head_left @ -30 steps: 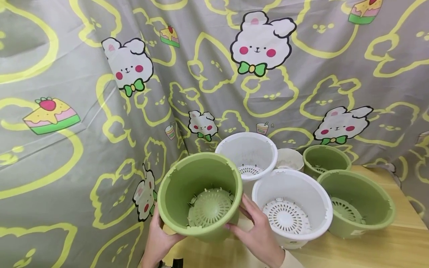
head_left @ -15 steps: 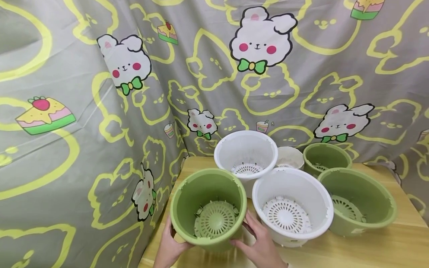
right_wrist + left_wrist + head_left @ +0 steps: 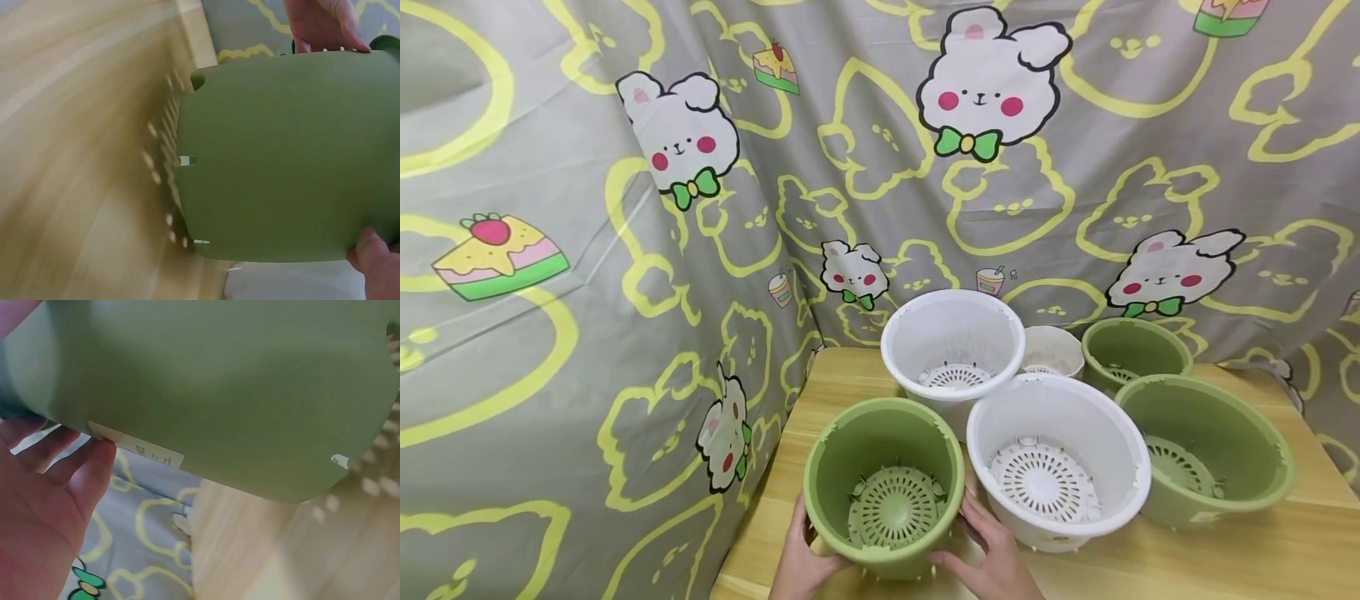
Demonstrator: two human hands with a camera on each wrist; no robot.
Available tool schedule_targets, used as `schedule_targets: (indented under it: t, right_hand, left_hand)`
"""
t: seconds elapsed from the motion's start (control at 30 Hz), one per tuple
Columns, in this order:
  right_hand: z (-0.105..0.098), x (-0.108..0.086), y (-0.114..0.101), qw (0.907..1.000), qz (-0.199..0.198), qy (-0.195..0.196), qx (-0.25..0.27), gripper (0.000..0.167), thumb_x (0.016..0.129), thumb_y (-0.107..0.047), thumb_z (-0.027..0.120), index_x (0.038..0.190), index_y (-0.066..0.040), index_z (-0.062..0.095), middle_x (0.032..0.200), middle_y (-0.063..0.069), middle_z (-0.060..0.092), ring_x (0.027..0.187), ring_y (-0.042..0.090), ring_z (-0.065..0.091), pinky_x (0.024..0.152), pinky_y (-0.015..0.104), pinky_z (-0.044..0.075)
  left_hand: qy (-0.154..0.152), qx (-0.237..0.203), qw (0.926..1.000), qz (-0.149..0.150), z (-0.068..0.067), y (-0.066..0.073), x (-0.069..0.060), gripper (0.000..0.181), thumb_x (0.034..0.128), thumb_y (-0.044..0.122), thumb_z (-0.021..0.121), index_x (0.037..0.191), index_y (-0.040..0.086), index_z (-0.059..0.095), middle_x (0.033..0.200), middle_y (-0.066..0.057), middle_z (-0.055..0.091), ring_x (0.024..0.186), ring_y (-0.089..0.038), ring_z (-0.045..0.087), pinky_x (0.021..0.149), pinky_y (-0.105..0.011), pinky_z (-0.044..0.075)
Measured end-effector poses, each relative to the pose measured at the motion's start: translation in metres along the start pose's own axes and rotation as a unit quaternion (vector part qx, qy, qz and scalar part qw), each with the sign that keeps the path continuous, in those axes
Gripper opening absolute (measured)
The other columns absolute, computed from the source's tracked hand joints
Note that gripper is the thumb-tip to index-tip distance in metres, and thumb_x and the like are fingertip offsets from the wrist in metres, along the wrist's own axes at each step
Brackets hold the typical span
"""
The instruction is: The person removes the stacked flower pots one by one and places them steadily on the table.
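Note:
A green plastic flower pot (image 3: 891, 479) with a slotted bottom is at the front left of the wooden table, mouth up. My left hand (image 3: 808, 554) grips its left side and my right hand (image 3: 988, 554) its right side, both just below the rim. In the left wrist view, my left fingers (image 3: 97, 469) lie against the pot wall beside a pale label (image 3: 137, 445). In the right wrist view, my right thumb (image 3: 370, 244) presses on the wall. Light spots fall on the wood by the pot's base; whether it touches the table I cannot tell.
A white pot (image 3: 1056, 450) stands close to the right, with another white pot (image 3: 898, 333) behind. Farther right are a larger green pot (image 3: 1247, 492), a second green pot (image 3: 1176, 346) and a small white pot (image 3: 1067, 346). A patterned curtain (image 3: 670, 433) borders the table's left edge.
Both hands have lowered the green pot toward the table and moved it slightly right. It was tilted toward the left at first and is more level now. The other pots stay put.

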State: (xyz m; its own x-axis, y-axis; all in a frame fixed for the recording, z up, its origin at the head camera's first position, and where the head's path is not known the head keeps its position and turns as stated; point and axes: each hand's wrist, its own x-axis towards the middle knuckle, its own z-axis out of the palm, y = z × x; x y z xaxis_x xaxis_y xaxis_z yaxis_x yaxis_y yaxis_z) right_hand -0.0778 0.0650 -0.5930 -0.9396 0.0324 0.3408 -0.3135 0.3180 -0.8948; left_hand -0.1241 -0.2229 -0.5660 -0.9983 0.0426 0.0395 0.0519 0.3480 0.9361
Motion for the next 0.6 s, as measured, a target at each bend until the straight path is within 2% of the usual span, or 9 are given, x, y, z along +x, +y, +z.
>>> schedule_targets:
  t: [0.13,0.23,0.33,0.47,0.6]
  right_hand:
    - [0.002,-0.001,0.009,0.9998,-0.006,0.008,-0.016,0.09,0.073,-0.032,0.093,0.151,-0.013,0.053,0.159,0.017,0.046,0.144,-0.012,0.031,0.108,0.013,0.036]
    - [0.002,0.0,0.015,0.9999,-0.011,0.004,-0.013,0.092,0.075,-0.033,0.091,0.153,-0.009,0.049,0.163,0.016,0.039,0.147,-0.012,0.027,0.109,0.011,0.031]
    - [0.002,0.002,0.018,0.9998,-0.007,-0.011,-0.012,0.095,0.079,-0.036,0.088,0.159,-0.013,0.041,0.169,0.012,0.029,0.15,-0.012,0.02,0.112,0.01,0.024]
    - [0.002,0.005,0.018,0.9987,0.037,-0.023,-0.026,0.097,0.08,-0.043,0.087,0.161,-0.023,0.037,0.172,-0.001,0.024,0.152,-0.01,0.017,0.114,0.011,0.018]
    - [0.001,0.007,0.015,0.9951,0.088,-0.026,-0.037,0.098,0.079,-0.049,0.085,0.161,-0.022,0.038,0.171,-0.007,0.024,0.156,0.007,0.021,0.118,0.022,0.024]
  left_hand:
    - [-0.007,-0.005,0.9999,0.007,0.005,-0.007,0.004,0.121,0.0607,0.01,0.1,0.161,0.026,0.034,0.16,-0.011,0.045,0.142,-0.034,0.046,0.114,-0.057,0.041]
    - [-0.012,-0.008,0.9997,0.021,0.008,-0.012,0.007,0.122,0.0599,0.009,0.1,0.161,0.024,0.033,0.16,-0.012,0.046,0.143,-0.037,0.046,0.114,-0.062,0.039]
    - [-0.017,-0.004,0.9994,0.029,0.01,-0.016,0.01,0.122,0.06,0.01,0.099,0.162,0.024,0.032,0.159,-0.012,0.047,0.143,-0.038,0.047,0.115,-0.055,0.042]
    - [-0.023,0.0,0.9991,0.036,0.013,-0.021,0.015,0.121,0.0617,0.012,0.099,0.162,0.023,0.032,0.159,-0.013,0.048,0.141,-0.036,0.05,0.112,-0.041,0.045]
    - [-0.031,-0.02,0.9984,0.043,0.015,-0.025,0.019,0.118,0.0634,0.009,0.097,0.161,0.019,0.032,0.159,-0.016,0.046,0.14,-0.03,0.052,0.111,-0.035,0.047]
